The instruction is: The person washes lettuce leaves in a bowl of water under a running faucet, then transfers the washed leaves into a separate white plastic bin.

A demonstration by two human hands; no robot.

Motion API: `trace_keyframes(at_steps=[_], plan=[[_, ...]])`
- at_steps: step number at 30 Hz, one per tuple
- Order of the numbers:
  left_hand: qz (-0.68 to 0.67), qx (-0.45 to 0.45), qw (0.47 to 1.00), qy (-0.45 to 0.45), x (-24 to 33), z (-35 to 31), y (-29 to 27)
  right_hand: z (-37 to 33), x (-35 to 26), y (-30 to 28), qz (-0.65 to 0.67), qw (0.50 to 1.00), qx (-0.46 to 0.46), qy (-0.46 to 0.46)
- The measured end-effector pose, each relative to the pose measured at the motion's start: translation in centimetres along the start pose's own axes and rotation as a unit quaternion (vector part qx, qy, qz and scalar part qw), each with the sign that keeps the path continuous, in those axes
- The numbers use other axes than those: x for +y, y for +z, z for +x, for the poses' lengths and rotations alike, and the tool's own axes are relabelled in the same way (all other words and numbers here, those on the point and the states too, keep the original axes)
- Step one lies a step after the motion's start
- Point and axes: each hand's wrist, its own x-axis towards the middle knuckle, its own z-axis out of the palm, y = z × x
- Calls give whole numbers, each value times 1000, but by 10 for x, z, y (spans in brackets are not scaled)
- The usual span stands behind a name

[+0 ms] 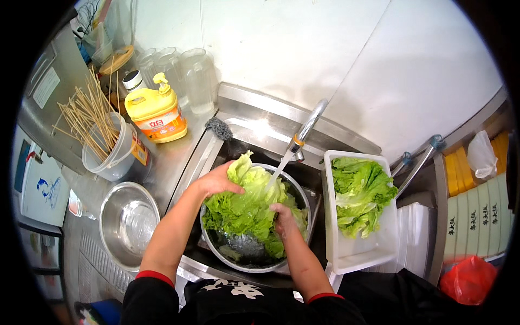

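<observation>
Both of my hands hold a bunch of green lettuce (244,197) over a round metal basin (219,254) that stands in the sink. My left hand (219,181) grips the leaves from the left, thumb across the front. On the right, my right hand (284,219) has its fingers curled round the lower leaves, partly hidden by them. Water streams from the faucet (309,127) onto the lettuce. More leaves and water lie in the basin. To the right, a white plastic tub (374,252) holds other lettuce leaves (360,192).
Left on the steel counter are an empty metal bowl (130,225), a clear bucket of wooden sticks (111,151) and a yellow detergent jug (157,114). A grey scouring pad (218,128) rests at the sink's corner. At far right are stacked boxes (476,225) and a red plastic bag (468,280).
</observation>
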Motion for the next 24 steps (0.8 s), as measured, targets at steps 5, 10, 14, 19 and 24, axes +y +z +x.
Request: trace_keyframes(at_steps=[5,10,14,19,24], plan=[[-66,16,991,118,-8,-9,28,-11,-23,11,-92,982,-21,-162],[-72,8,988,137,-28,-26,50,-35,-42,40,-240,926,-41,-288],[-72,-18,981,177,-38,-49,66,-59,-40,54,-304,905,-69,-292],[-115,19,978,173,-36,-59,68,-57,-44,65,-354,899,-57,-251],[-100,5,989,106,-27,-40,58,-14,-42,56,-246,943,-74,-210]])
